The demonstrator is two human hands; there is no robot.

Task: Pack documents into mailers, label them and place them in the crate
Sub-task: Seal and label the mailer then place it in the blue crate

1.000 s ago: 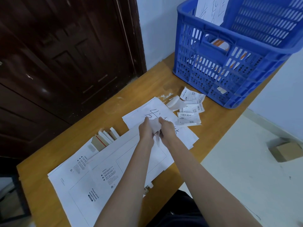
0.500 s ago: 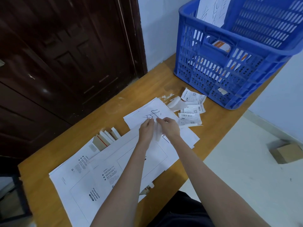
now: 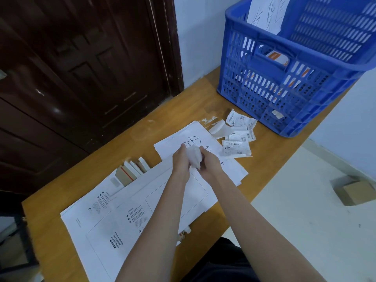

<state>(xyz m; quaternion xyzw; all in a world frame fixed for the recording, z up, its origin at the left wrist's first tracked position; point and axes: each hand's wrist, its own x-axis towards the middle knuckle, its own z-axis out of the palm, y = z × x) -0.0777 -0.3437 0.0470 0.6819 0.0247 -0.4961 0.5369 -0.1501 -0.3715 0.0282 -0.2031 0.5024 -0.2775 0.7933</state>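
Observation:
My left hand (image 3: 181,161) and my right hand (image 3: 209,162) are pressed together around a small crumpled white piece of paper (image 3: 194,156), held just above the table. Under them lie white cardboard mailers (image 3: 126,212) and handwritten document sheets (image 3: 183,139). Shipping labels (image 3: 237,140) lie loose to the right of the sheets. The blue plastic crate (image 3: 295,78) stands at the far right of the table, with mailers and a written sheet inside.
A stack of folded mailers (image 3: 132,169) stands on edge left of my hands. The wooden table (image 3: 270,165) ends close on the right, above a pale floor with a small cardboard box (image 3: 354,192). A dark wooden door (image 3: 81,68) is behind.
My hands stay together over the sheets and keep working the white paper, which is now bunched into a tighter wad between them. Nothing else on the table moved.

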